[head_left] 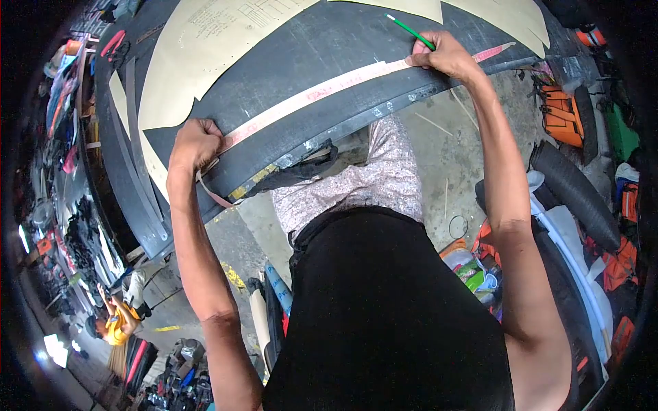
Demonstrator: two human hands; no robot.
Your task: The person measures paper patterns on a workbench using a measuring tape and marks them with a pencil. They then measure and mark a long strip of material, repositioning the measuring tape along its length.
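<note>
A long, narrow cream strip with reddish markings (308,98) stretches along the near edge of the dark table (274,75). At its left end my left hand (195,145) is closed in a pinch, and a loose tail hangs from there over the table edge. My right hand (445,55) pinches the strip near its right end, with a reddish end lying past the wrist. A green pencil (411,32) also sits in my right hand, its tip pointing up and left. Large cream paper patterns (199,61) lie beyond the strip, one with handwriting.
Dark flat strips (134,144) and red-handled scissors (113,44) lie at the table's left. A person in orange (120,322) is at the lower left. Orange bags (565,113), a dark roll (576,195) and a bin of containers (469,270) stand to the right.
</note>
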